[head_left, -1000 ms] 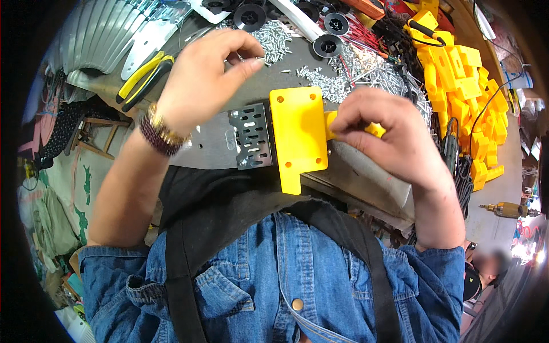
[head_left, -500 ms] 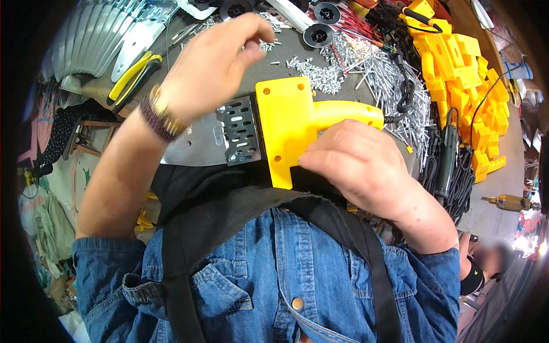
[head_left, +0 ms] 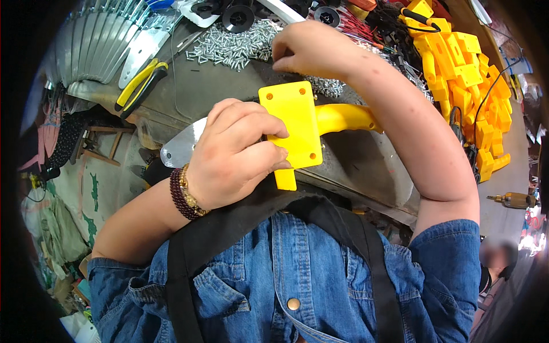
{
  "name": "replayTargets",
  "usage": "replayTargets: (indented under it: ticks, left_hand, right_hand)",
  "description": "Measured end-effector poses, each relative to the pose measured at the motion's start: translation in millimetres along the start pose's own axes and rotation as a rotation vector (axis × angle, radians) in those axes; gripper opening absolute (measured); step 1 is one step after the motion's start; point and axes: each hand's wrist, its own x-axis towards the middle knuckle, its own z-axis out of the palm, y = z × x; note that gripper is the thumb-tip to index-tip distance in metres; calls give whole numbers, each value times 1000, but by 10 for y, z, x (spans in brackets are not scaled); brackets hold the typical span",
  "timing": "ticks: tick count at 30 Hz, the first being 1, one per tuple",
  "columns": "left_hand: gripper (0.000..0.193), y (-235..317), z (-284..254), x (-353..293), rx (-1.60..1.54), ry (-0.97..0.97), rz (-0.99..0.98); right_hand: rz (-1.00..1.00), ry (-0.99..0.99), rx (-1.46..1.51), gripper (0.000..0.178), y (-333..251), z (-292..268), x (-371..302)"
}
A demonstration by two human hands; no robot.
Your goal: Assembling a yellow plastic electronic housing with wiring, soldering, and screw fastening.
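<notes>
In front of me lies a yellow plastic power tool housing (head_left: 300, 128), with a rounded handle to the right and a silver metal blade (head_left: 182, 146) on the left. My left hand (head_left: 234, 151) is closed over the housing's left edge and hides the joint with the blade. Screw holes show at several of the housing's corners. My right hand (head_left: 306, 50) reaches across to the far side, fingers curled downward, between a pile of short silver screws (head_left: 237, 48) and another small pile (head_left: 325, 86). Whatever its fingertips hold is hidden.
Yellow-and-black pliers (head_left: 142, 86) lie at the far left, beside a row of metal blades (head_left: 100, 43). Black spools (head_left: 238, 19) stand at the back. Yellow plastic parts (head_left: 457, 74) are heaped on the right, near a brown-handled tool (head_left: 509, 200). Another person is partly visible at lower right.
My left hand has come down from near the screws onto the housing. My right hand has left the handle area and moved up to the screws. The housing has shifted slightly.
</notes>
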Motion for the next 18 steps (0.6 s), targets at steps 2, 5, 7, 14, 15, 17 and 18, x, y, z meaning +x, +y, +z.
replayTargets:
  ticks: [2,5,7,14,15,17,18]
  left_hand:
    - [27,-6,-4,19,-13,-27,31]
    - [27,-28,18,9,-19,12,66]
    - [26,-38,6,11,-15,0,68]
    - [27,-84,-79,-62,26,-59,118]
    - [27,-87,-82,-54,18,-60,129]
    - [24,-87,-112,-42,84,-101,166]
    - [24,-86,-126,-68,84,-108,169]
  right_hand:
    - [23,-103,-39,18,17,63,78]
    - [-45,-61,-136,14,65,134,38]
    - [-16,0,-43,14,19,31,-49]
    - [-47,331,321,16,-49,-396,-1043]
    - [-38,354,288,18,-56,-419,-1209]
    - [31,359,308,19,-136,-380,-1473]
    - [84,363,335,20,-171,-330,-1555]
